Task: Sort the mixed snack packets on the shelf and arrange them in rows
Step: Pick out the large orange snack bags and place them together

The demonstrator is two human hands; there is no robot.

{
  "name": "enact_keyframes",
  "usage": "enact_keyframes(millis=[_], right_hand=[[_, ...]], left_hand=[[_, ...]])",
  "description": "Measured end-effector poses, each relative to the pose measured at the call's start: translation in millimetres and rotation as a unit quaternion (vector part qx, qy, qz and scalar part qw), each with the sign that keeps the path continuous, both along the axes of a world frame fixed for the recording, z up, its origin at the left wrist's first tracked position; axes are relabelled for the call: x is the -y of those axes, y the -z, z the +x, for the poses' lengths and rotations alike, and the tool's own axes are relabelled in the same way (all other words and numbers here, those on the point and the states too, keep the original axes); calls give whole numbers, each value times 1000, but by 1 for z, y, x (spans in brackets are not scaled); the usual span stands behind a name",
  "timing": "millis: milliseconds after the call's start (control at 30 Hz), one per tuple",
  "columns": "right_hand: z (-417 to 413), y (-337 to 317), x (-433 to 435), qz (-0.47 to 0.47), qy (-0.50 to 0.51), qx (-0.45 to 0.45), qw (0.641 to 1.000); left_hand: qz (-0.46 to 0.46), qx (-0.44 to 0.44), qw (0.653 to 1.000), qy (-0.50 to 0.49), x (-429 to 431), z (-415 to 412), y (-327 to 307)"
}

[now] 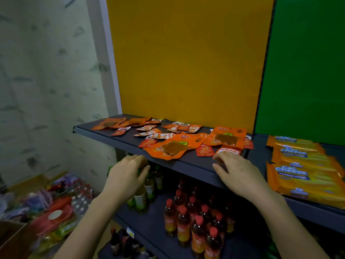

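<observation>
Right hand, loose, half hides a red packet lying long-ways along the front edge of the shelf — left hand curled, hold unclear.

Dark shelf, scattered orange snack packets (2 large frontmost), yellow packs right

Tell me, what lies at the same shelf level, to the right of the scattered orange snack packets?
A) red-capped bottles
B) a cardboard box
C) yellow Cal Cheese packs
C: the yellow Cal Cheese packs lie overlapping right of the orange snack packets on the shelf, while the red-capped bottles stand a level lower.
</observation>
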State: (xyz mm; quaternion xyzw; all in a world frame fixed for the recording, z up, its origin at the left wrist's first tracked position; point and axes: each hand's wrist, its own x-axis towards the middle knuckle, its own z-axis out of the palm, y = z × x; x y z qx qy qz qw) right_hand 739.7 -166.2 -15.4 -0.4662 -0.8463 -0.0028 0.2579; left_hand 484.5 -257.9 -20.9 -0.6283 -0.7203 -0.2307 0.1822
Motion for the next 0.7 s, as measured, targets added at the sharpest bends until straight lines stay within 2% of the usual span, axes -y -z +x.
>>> enact_keyframes(millis=[333, 500, 633, 700], right_hand=[[-40, -11, -52, -4, 71, -14, 997], [-44, -15, -95, -1, 141, -18, 990], [-41, -23, -128, -22, 226, -24, 974], [-39, -24, -142, -57, 261, 10, 964]], left_hand=[[1, 52, 996, 70, -78, -35, -14], [-33, 57, 996, 57, -137, -37, -18], [-115, 73, 990, 48, -180, -38, -17], [-166, 95, 980, 58, -197, -42, -14]])
